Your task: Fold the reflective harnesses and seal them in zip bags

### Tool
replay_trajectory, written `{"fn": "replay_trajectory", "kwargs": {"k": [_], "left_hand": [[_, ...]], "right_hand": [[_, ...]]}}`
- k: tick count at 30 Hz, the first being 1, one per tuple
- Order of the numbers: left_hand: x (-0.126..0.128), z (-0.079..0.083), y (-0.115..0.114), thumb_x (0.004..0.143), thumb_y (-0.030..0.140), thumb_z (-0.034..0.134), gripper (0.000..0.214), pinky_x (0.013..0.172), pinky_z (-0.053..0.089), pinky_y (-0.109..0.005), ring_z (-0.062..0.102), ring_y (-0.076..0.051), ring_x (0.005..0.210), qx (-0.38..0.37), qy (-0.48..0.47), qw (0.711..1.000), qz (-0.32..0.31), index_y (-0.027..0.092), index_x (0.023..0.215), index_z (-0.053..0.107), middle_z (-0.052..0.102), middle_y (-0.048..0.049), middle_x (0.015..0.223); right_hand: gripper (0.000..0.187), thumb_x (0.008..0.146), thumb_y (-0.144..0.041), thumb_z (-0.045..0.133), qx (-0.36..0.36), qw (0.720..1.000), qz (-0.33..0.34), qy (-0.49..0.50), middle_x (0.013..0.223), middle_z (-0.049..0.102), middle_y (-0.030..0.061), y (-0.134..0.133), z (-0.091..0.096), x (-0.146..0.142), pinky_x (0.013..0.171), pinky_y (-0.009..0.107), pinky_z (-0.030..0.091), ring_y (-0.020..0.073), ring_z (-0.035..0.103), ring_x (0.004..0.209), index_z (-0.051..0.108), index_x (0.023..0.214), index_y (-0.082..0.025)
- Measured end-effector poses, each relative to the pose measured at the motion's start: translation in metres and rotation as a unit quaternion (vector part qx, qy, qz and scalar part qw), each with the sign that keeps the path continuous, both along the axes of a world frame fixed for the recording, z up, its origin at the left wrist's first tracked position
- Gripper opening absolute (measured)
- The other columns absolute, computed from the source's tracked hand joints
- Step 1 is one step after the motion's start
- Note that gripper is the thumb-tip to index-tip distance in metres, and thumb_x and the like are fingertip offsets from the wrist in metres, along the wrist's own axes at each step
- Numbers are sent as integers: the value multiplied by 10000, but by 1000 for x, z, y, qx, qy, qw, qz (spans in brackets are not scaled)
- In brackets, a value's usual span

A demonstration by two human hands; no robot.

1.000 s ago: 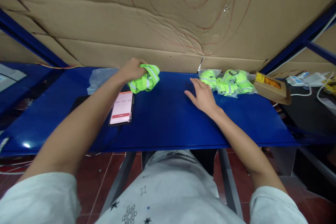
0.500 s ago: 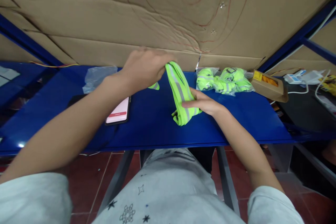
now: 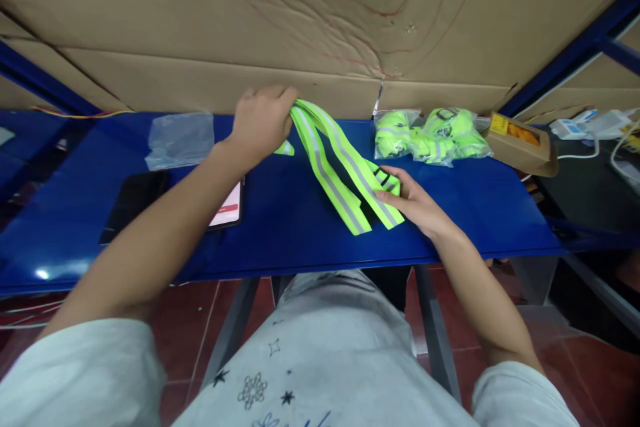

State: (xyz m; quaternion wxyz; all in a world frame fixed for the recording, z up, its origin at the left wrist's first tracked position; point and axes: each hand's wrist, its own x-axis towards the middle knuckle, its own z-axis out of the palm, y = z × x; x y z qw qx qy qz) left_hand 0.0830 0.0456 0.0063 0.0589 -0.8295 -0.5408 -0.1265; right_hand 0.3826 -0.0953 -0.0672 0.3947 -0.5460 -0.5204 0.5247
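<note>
My left hand (image 3: 261, 121) is closed around the upper end of a neon yellow-green reflective strap (image 3: 334, 167) with grey stripes, held just above the blue table (image 3: 295, 227). The strap runs down and to the right in two flat bands onto the table. My right hand (image 3: 417, 200) pinches the strap's lower part near its black buckle. A small loose end of the strap shows below my left hand.
Clear bags of folded neon straps (image 3: 431, 135) lie at the back right, beside a brown cardboard box (image 3: 521, 145). An empty plastic bag (image 3: 179, 139) lies back left. A phone with a lit screen (image 3: 227, 207) and a dark phone (image 3: 133, 203) lie under my left forearm. Cardboard lines the back.
The bundled strap was lifted from beside the phone, carried toward the middle and unfolded; it now lies stretched in two bands between my hands. My right hand went from flat on the table to gripping it.
</note>
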Motion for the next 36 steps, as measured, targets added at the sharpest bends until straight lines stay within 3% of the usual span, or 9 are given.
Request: {"fn": "replay_trajectory", "kwargs": {"k": [4, 8, 11, 13, 16, 19, 24, 29, 36], "left_hand": [[1, -25, -12, 979, 249, 556, 789, 1211, 273, -683, 336, -442, 1547, -85, 49, 994, -38, 151, 1670, 190, 360, -247, 1662], [11, -36, -48, 865, 127, 618, 1015, 1285, 94, -663, 34, -392, 1646, -114, 74, 963, -233, 234, 1699, 49, 21, -177, 1777], [34, -45, -60, 810, 47, 586, 1034, 1306, 73, -607, 75, -331, 1653, -127, 80, 917, -370, 245, 1693, 87, 121, -152, 1774], [51, -51, -55, 810, 82, 612, 974, 1299, 81, -621, 280, -336, 1605, -152, 73, 903, -396, 205, 1672, 175, 337, -193, 1700], [66, -55, -43, 813, 203, 680, 801, 1274, 215, -589, 565, -340, 1400, -183, 14, 905, -384, 160, 1561, 397, 587, -200, 1500], [69, -56, -40, 837, 273, 639, 544, 1068, 492, -450, 691, -294, 1160, -234, -172, 893, -343, 161, 1366, 578, 715, -140, 1292], [71, -48, -60, 929, 455, 535, 361, 755, 556, -352, 695, -217, 803, -352, -500, 779, -136, 177, 1096, 693, 743, -70, 941], [67, -40, -85, 814, 487, 707, 418, 864, 573, -391, 701, -236, 879, -503, -485, 707, -109, 197, 1115, 724, 762, -59, 946], [46, -54, -96, 710, 442, 757, 486, 943, 564, -401, 701, -272, 1048, -549, -485, 673, -105, 176, 1116, 727, 772, -75, 1096]], "right_hand": [[862, 870, -536, 777, 39, 999, -5, -10, 1594, 455, 153, -16, -18, 8, 1105, 500, 533, 275, 624, 1302, 323, 1568, -313], [653, 995, -448, 636, 84, 995, 8, -52, 1609, 433, 138, -32, -29, 12, 1166, 514, 493, 268, 553, 1413, 344, 1569, -337], [573, 1013, -399, 601, 112, 993, 32, -28, 1523, 532, 120, -34, -28, 9, 1178, 519, 488, 249, 591, 1367, 395, 1543, -328], [552, 999, -383, 627, 116, 993, 28, 10, 1489, 576, 104, -32, -23, 6, 1175, 508, 497, 242, 618, 1336, 436, 1514, -333], [521, 974, -377, 674, 124, 990, -31, 60, 1502, 585, 82, -34, -15, 3, 1176, 501, 503, 250, 636, 1332, 493, 1462, -353], [460, 1030, -459, 574, 198, 973, -69, 91, 1534, 560, 81, -41, -11, -4, 1193, 532, 486, 264, 613, 1377, 475, 1471, -373], [983, 870, -709, 693, 398, 904, -39, -151, 1722, 268, 137, -41, -3, -38, 1275, 657, 314, 373, 304, 1596, 197, 1644, -360], [951, 943, -540, 699, 468, 812, -75, -341, 1710, 276, 160, -22, 12, -62, 1260, 671, 326, 388, 271, 1604, 123, 1673, -342], [825, 952, -589, 665, 420, 852, 39, -309, 1584, 506, 155, -16, 17, -56, 1209, 570, 451, 349, 477, 1493, 293, 1625, -287]]}}
